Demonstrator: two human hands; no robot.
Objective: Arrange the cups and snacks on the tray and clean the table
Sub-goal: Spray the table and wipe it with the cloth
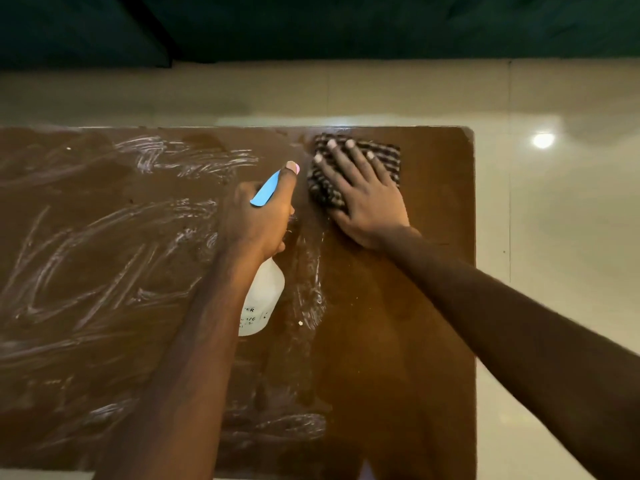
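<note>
A brown wooden table fills most of the view, its left and middle streaked with white foamy smears. My left hand grips a white spray bottle with a blue trigger, held above the table's middle. My right hand lies flat, fingers spread, on a dark striped cloth pressed to the table near its far right corner. The strip of table under and right of the cloth looks wet and free of smears. No cups, snacks or tray are in view.
Glossy beige floor tiles lie beyond the table's far and right edges, with a lamp reflection on them. A dark green furnishing runs along the top of the view.
</note>
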